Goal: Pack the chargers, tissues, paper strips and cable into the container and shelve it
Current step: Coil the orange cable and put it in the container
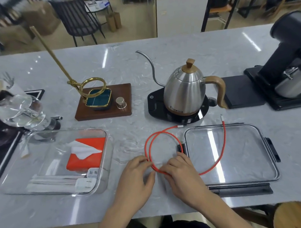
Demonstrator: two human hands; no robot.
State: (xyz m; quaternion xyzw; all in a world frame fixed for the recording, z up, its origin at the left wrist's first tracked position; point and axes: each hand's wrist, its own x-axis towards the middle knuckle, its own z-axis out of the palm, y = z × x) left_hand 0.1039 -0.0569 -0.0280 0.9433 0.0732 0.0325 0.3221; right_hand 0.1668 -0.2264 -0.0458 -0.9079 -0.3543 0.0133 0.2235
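At the near edge of the worktop (pixel 150 203) both hands meet over the orange cable (pixel 148 145): the left hand (pixel 140 174) pinches the bottom of the coil with curled fingers, and the right hand (pixel 180 169) grips the same low stretch just beside it, fingers curled round the cord. The cable makes about two loose loops between the hands, then its free length runs right across the clear lid (pixel 234 155) and up past the lid's far edge, with one plug end lying near the kettle base (pixel 177 112); a second white-tipped end sits at the top of the coil. To the left, well apart from the coil, the clear container (pixel 103 167) already holds the red tissue pack (pixel 87 156), the white paper strips (pixel 52 181) along its near wall, and what look like two white chargers (pixel 85 184) in the near right corner. The step in hand seems to be coiling, and it would go best if one hand pins the loops while the other feeds the long tail in loops of matching width, so that the bundle is small enough to drop into the free space left of the tissues without springing open. Dragging the tail risks shifting the lid. Farther back stand a brass dripper stand (pixel 93 92), the steel kettle (pixel 184 88) and a dark grinder (pixel 288 56).
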